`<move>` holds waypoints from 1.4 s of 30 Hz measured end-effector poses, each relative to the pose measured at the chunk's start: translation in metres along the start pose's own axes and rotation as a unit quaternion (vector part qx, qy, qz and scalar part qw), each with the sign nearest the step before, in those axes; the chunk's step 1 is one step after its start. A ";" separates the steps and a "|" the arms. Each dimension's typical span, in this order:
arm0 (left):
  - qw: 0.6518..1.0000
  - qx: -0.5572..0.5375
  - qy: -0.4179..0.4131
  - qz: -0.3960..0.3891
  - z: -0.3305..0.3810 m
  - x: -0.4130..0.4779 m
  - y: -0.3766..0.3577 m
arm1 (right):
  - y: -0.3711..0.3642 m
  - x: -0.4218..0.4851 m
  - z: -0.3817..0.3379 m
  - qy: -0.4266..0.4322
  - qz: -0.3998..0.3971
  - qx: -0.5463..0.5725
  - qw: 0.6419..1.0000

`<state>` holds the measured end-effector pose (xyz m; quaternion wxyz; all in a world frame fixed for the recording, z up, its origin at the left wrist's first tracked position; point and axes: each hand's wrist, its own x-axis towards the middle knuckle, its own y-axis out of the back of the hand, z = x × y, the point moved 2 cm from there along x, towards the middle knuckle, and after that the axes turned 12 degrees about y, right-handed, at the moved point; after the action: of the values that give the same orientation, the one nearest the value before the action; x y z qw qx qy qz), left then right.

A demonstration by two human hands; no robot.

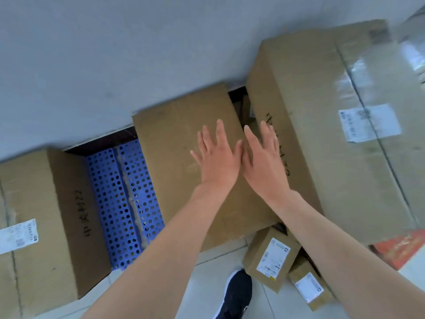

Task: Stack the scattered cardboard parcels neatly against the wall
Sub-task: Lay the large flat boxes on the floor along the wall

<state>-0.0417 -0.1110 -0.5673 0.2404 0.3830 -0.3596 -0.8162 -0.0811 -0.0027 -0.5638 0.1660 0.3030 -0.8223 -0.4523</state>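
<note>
A flat brown cardboard parcel (pixel 174 139) lies in the middle against the grey wall (pixel 115 54). My left hand (pixel 218 157) lies flat on its top with fingers spread. My right hand (pixel 264 162) is flat beside it at the parcel's right edge, touching the left hand, next to a big taped carton (pixel 333 111) with a white label. Another large carton (pixel 34 215) with handwriting on its side stands at the left. Two small labelled parcels (pixel 271 259) (pixel 308 286) lie on the floor under my right forearm.
A blue perforated plastic pallet (pixel 119 199) shows between the left carton and the middle parcel. A red printed item (pixel 400 247) lies at the right by the big carton. My black shoe (pixel 236 293) stands on the pale tiled floor at the bottom.
</note>
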 end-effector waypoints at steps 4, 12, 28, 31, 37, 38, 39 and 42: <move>0.996 -0.061 0.003 -0.068 0.078 -0.033 0.010 | 0.095 0.003 0.034 -0.048 0.101 -0.026 0.993; 0.958 -0.144 0.080 -0.235 0.134 -0.084 -0.057 | 0.197 -0.063 0.216 -0.370 -0.057 -0.157 0.914; 0.944 -0.275 0.103 -0.148 0.080 -0.073 -0.046 | 0.200 -0.085 0.224 -0.422 0.121 -0.023 0.898; 0.944 -0.273 0.121 -0.137 0.043 -0.083 -0.006 | 0.187 -0.102 0.170 -0.422 0.101 0.003 0.901; 0.939 -0.282 0.179 -0.079 -0.084 -0.121 0.111 | 0.112 -0.107 0.026 -0.325 0.071 0.035 0.942; 0.940 -0.275 0.190 -0.064 -0.110 -0.127 0.129 | 0.096 -0.106 0.000 -0.312 0.051 0.037 0.948; 0.940 -0.271 0.204 -0.048 -0.137 -0.132 0.147 | 0.080 -0.104 -0.025 -0.301 0.035 0.042 0.952; 0.931 -0.280 0.234 -0.005 -0.214 -0.151 0.192 | 0.031 -0.098 -0.096 -0.280 -0.006 0.055 0.959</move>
<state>0.2411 -0.2163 -0.4471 0.4111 0.4820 -0.0480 -0.7723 0.0345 0.0118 -0.4860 -0.0901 0.1779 -0.8577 -0.4739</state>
